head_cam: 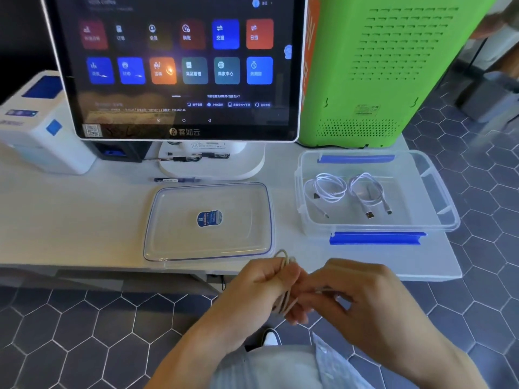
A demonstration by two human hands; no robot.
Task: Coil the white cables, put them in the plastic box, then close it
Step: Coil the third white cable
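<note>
A clear plastic box [438, 192] with blue clips stands open at the table's right end. Two coiled white cables lie inside it, one on the left [327, 189] and one on the right [369, 192]. The clear lid [171, 220] with a blue sticker lies flat on the table to the left of the box. In front of the table edge, my left hand [266, 284] grips a looped white cable [284, 259]. My right hand [356, 293] pinches the same cable's loose end right beside it. Much of this cable is hidden by my fingers.
A large touchscreen terminal [182, 66] stands behind the lid, with pens [177, 180] at its base. A white printer [42, 122] sits at the left and a green machine [379, 66] behind the box. Hexagon floor tiles lie below the table edge.
</note>
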